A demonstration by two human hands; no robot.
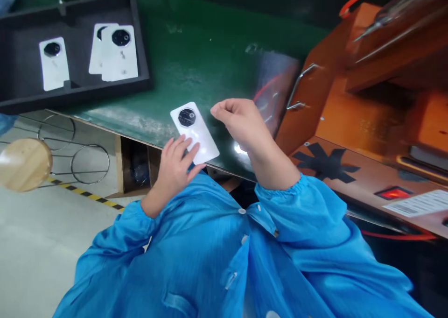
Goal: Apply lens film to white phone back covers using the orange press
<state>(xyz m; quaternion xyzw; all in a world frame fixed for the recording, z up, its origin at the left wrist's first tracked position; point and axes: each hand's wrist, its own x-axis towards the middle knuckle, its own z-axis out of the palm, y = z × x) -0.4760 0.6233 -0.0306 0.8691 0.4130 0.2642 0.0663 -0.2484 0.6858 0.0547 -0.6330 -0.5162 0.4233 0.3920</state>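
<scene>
The white phone back cover (195,133) lies at the near edge of the green desk (196,61), its round black camera ring pointing away from me. My left hand (174,168) rests on its near end, fingers (185,146) spread flat over the white surface and pinning it rather than gripping it. My right hand (245,126) hovers just beside the cover, to its right and slightly above; its fingers are curled in, thumb and forefinger pinched close together, and I cannot tell whether anything thin sits between them. Both blue sleeves (304,206) fill the foreground. Beyond the right hand stands an orange machine (353,112) with a metal handle and a lit red switch (394,193). Farther off, at the desk's far left, a black tray (21,98) holds three more white covers (53,63), two of them overlapping. I judge that this one piece is in hand, with the tray pieces apart from it; which of those are finished I cannot tell.
</scene>
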